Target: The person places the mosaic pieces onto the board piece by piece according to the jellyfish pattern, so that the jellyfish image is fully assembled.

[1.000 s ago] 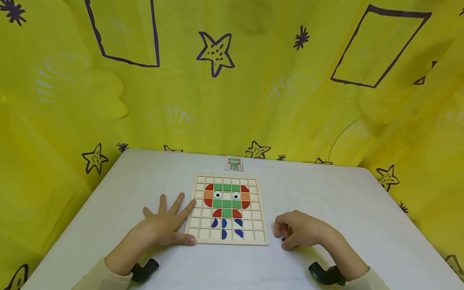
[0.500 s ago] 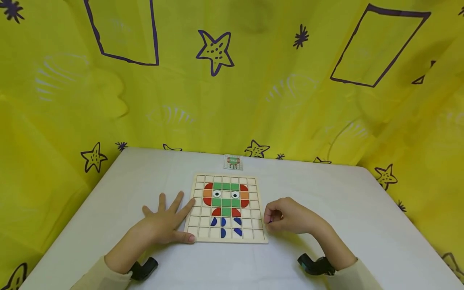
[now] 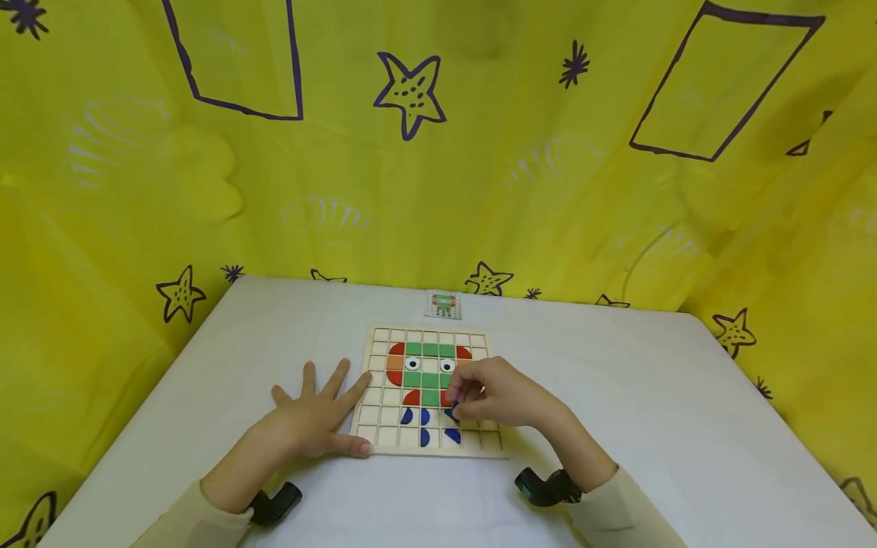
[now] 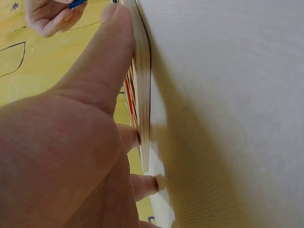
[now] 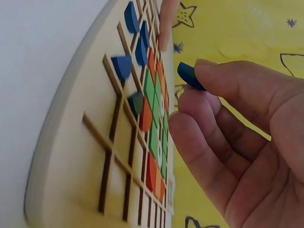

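Note:
My left hand lies with its fingers spread on the table. Its thumb and one fingertip touch the left edge of the wooden grid board. Between thumb and fingertips my right hand pinches a small blue half-round tile, held above the right part of the board. Green tiles, red tiles, orange tiles and two eye tiles fill the upper cells in a face-like figure. Below them sit several blue tiles. The right hand partly covers the figure's right side in the head view.
A small picture card with a similar figure lies on the white table behind the board. A yellow patterned cloth hangs around the table's back and sides. Each wrist wears a black camera.
My right hand has moved left from beside the board to over its lower right cells, carrying the blue tile. The left hand has stayed in place.

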Demonstrator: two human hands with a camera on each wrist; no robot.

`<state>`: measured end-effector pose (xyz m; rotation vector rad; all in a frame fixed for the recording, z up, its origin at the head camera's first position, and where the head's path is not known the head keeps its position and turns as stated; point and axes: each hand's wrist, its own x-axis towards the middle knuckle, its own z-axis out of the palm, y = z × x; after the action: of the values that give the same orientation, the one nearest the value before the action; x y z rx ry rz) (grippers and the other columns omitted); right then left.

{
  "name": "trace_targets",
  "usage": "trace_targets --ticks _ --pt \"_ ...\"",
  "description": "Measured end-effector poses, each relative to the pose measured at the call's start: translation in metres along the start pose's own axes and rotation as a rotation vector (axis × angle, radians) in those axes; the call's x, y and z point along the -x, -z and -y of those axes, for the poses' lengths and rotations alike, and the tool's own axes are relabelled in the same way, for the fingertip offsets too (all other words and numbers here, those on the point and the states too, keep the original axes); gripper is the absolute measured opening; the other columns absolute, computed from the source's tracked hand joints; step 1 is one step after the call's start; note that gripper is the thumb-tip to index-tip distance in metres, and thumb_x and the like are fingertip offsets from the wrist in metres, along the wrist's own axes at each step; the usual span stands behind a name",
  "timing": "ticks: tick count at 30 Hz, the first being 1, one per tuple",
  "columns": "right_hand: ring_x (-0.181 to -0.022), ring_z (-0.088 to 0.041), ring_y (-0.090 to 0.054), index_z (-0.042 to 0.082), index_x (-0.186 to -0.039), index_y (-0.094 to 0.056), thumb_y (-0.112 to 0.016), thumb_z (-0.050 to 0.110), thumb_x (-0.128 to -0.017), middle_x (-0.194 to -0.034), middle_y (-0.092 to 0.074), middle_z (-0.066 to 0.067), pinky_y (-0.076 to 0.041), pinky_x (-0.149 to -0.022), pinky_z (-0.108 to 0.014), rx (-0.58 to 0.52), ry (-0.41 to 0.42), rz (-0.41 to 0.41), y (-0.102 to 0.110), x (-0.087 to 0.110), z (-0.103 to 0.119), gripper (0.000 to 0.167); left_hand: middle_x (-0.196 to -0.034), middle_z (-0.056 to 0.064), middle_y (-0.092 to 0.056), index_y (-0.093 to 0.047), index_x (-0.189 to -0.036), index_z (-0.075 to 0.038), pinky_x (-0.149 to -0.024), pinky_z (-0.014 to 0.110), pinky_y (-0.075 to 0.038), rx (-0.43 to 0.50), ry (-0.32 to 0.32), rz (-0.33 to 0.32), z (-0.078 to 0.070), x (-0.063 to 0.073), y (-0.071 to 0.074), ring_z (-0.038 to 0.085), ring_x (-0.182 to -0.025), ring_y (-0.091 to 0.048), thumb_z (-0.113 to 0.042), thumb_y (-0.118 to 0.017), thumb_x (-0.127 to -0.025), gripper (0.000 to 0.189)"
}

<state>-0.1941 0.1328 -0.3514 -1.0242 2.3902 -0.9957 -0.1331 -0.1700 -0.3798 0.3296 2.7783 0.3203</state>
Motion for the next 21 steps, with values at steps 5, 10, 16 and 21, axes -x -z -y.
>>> trace_targets --ticks 5,10,16,21 --pt "-0.070 -0.008 -0.059 0.017 -0.087 -0.069 -0.077 0.006 -0.085 -0.078 -0.065 0.008 -0.055 -0.066 -0.025 0.000 0.001 0.026 -0.011 -0.013 0.008 0.013 -0.166 0.022 -0.011 -0.027 -0.159 -0.023 -0.086 0.092 -0.004 0.002 -0.003 0.005 0.001 -0.001 0.000 0.069 -0.139 0.000 -0.076 -0.068 -0.070 0.111" --pt "-0.067 -0.007 -0.057 0.020 -0.085 -0.069 -0.077 0.008 -0.085 -0.074 -0.065 0.008 -0.053 -0.063 -0.024 -0.013 0.003 0.044 -0.022 -0.024 0.015 0.014 -0.166 0.022 -0.011 -0.027 -0.159 -0.023 -0.086 0.092 -0.005 0.001 -0.014 0.003 0.002 0.000 0.000 0.069 -0.140 0.000 -0.077 -0.068 -0.071 0.110" --pt "-0.068 -0.005 -0.060 0.016 -0.089 -0.072 -0.074 0.009 -0.089 -0.076 -0.066 0.010 -0.054 -0.065 -0.022 -0.001 0.018 0.062 -0.034 -0.033 0.021 0.007 -0.166 0.022 -0.010 -0.026 -0.159 -0.023 -0.086 0.092 -0.006 -0.005 -0.023 0.003 0.003 0.001 0.001 0.069 -0.140 0.000 -0.077 -0.066 -0.072 0.110" --pt "-0.067 -0.002 -0.058 0.020 -0.086 -0.071 -0.073 0.012 -0.090 -0.076 -0.065 0.013 -0.052 -0.064 -0.021 0.071 0.018 0.080 -0.042 -0.038 0.024 0.009 -0.166 0.022 -0.009 -0.025 -0.159 -0.022 -0.086 0.092 -0.007 -0.005 -0.027 0.006 0.002 0.002 0.002 0.069 -0.140 0.000 -0.077 -0.066 -0.073 0.110"
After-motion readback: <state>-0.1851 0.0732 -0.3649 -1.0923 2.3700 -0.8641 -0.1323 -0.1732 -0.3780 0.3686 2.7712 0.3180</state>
